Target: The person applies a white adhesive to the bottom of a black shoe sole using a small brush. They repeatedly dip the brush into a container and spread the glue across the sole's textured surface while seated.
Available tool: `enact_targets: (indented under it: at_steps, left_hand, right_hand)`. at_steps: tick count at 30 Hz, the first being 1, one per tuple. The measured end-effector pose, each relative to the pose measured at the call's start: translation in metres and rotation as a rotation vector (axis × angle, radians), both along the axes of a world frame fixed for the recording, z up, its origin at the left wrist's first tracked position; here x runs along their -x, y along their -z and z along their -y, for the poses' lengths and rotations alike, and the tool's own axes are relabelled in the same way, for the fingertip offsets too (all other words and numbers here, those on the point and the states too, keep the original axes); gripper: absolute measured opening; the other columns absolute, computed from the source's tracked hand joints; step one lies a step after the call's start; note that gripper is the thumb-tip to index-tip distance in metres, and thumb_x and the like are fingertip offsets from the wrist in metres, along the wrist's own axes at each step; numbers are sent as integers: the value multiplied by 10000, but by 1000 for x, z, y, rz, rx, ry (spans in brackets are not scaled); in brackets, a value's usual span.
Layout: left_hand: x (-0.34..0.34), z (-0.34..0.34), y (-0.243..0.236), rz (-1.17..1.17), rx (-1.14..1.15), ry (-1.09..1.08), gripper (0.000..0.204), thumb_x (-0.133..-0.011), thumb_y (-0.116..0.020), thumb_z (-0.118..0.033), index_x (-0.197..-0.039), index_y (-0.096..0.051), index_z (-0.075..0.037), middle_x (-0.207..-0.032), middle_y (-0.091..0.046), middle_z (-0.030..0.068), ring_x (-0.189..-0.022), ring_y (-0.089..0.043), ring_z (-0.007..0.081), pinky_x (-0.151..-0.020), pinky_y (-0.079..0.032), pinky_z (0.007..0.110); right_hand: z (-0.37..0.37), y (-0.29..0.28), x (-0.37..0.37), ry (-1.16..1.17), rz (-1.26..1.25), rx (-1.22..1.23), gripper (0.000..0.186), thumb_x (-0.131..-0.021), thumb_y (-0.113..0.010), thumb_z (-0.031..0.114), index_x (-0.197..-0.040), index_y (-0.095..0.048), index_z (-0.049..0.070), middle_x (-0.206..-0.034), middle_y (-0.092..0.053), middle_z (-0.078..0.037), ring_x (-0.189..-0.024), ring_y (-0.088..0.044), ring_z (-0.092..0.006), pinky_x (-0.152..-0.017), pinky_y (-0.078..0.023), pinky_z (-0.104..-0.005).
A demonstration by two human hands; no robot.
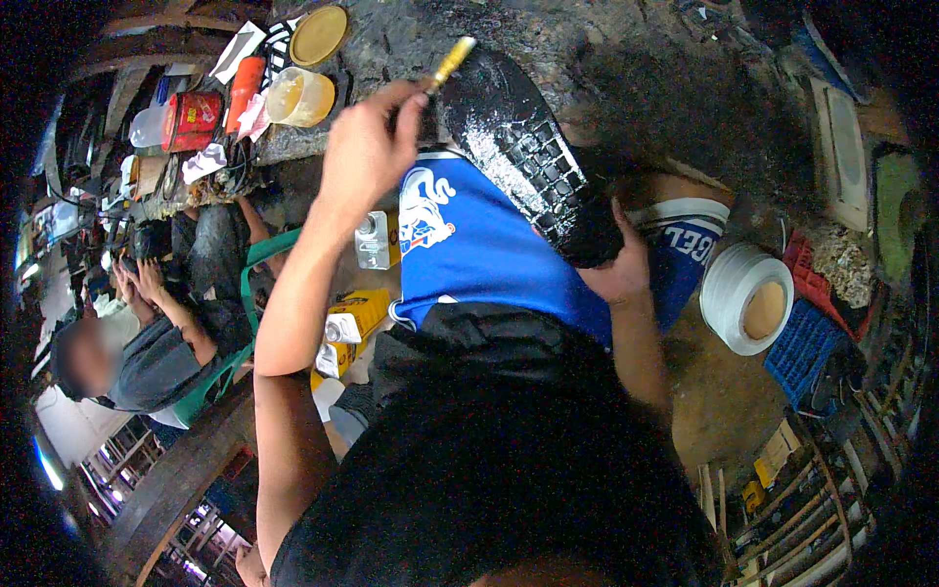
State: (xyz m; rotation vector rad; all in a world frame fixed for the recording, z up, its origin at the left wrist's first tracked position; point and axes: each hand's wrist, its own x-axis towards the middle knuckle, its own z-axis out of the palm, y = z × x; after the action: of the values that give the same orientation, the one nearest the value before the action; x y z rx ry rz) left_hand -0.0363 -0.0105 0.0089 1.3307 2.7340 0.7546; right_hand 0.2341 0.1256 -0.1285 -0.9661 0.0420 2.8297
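My left hand (370, 142) is closed round a small yellow brush (453, 65), held over the far left edge of a black shoe sole (518, 147). Which end of the brush carries the bristles I cannot tell. The sole has a grid of raised blocks, and a shiny whitish patch (499, 161) spreads over its left side. My right hand (621, 256) grips the sole's near end, its fingers partly hidden beneath. Under the sole, blue shorts (469, 245) with white markings cover my lap.
A translucent tub (300, 96) of yellowish stuff stands on the dark bench at far left, beside a round lid (319, 35), an orange bottle (245, 93) and a red container (192, 121). Yellow cans (357, 318) stand left of my lap. At right is a white roll (745, 298). Another person (161, 357) sits left.
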Motion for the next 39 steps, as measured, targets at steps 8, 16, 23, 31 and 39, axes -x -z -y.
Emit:
enact_targets:
  at_steps: [8,16,23,31,39]
  left_hand:
    - [20,9,4,69,-7,29,197,-964,-627,-187,-1101,-746,-111,-835,-719,185,-704,-701,356,-654,-548,416]
    - [8,36,18,10,113,181,188,-960,-625,-200,-1109,-735,-166,-756,-679,182,-664,-665,394,-590,-530,455]
    - [-98,63,17,332,165,144,136,-916,-662,-121,-1025,-739,-95,-797,-690,152,-687,-690,342,-609,-540,417]
    - [-112,58,-2,322,93,51,120,-936,-648,-64,-1000,-742,-28,-940,-758,150,-763,-745,270,-683,-562,349]
    - [-130,63,9,421,96,235,156,-928,-662,-142,-1043,-760,-106,-838,-719,162,-688,-709,314,-634,-553,371]
  right_hand:
    - [1,8,-1,-20,-51,-88,533,-1047,-472,361,-1472,-474,41,-1513,-486,-163,-1387,-458,-366,-1192,-291,-587]
    - [-2,-1,3,-30,-232,55,491,-1009,-571,358,-1396,-563,57,-1430,-585,-109,-1312,-550,-284,-1164,-373,-478]
    - [-2,14,0,35,-464,203,491,-1051,-459,376,-1412,-541,54,-1426,-578,-141,-1321,-536,-306,-1149,-380,-500]
    - [-3,9,2,-23,-87,119,487,-1053,-462,397,-1362,-580,39,-1355,-631,-144,-1253,-594,-293,-1110,-430,-470]
    - [-1,16,7,17,-394,235,527,-1051,-499,373,-1385,-534,-32,-1398,-593,-180,-1304,-553,-324,-1169,-360,-486]
